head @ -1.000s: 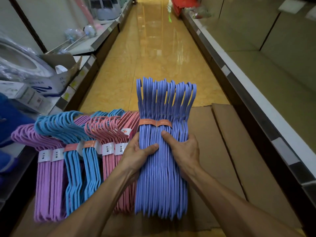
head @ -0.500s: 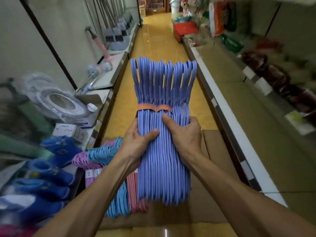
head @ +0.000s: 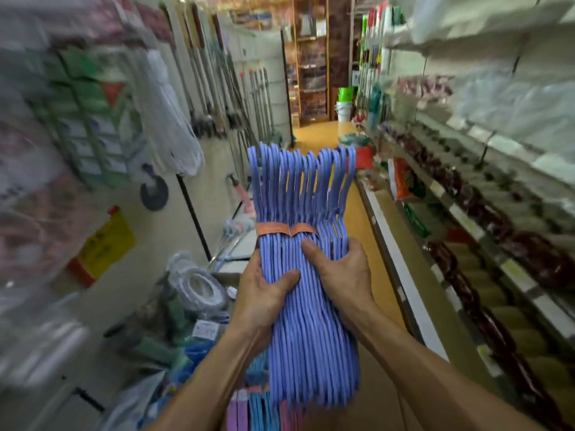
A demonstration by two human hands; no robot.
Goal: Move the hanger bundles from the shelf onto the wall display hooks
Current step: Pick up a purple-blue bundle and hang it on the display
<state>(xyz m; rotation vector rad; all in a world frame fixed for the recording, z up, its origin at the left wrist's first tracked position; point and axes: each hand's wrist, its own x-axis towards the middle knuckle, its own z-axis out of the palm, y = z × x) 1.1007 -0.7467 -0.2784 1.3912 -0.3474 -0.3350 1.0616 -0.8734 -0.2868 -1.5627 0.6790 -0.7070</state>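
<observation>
A narrow shop aisle with a glossy yellow floor (head: 320, 132) runs up the middle of the frame, with blurred stocked shelves (head: 466, 213) on the right and a wall (head: 124, 228) hung with goods on the left. At centre, a bundle (head: 305, 275) of blue-violet hangers stands upright in the air, hooks fanned at the top, bound by an orange band (head: 286, 229) just above the hands. The left hand (head: 264, 293) grips the bundle's left side, thumb curled across its front. The right hand (head: 342, 275) grips the right side a little higher, thumb pressed on the front just below the band. Both forearms reach in from the bottom edge. Other bundles (head: 249, 405), pink, teal and violet, lie below at bottom centre, partly hidden behind the held one. A roll (head: 199, 284) of clear tubing sits at lower left.
</observation>
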